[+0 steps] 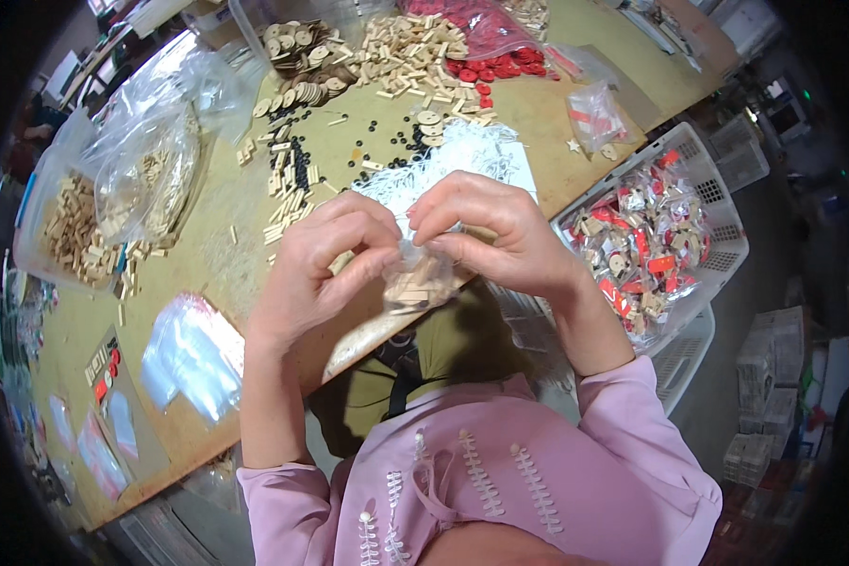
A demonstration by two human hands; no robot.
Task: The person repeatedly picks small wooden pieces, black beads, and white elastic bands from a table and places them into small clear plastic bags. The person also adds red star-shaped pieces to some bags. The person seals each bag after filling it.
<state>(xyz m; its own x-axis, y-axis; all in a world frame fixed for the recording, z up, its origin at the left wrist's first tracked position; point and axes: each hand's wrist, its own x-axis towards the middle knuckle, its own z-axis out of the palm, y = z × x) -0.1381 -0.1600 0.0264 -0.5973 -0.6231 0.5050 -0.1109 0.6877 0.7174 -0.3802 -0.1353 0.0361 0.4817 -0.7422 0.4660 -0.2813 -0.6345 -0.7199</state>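
Between my two hands hangs a small clear plastic bag with light wooden pieces inside, just over the table's front edge. My left hand pinches the bag's top from the left, thumb against fingers. From the right, my right hand pinches the same top edge. Just beyond my hands lies a heap of white strings on a white sheet. Small black rings and short wooden sticks are scattered to the left of it.
A white crate at the right holds many filled bags. Wooden discs, wooden blocks and red discs are piled at the back. A clear tub of wooden pieces stands left; flat plastic bags lie at the near left.
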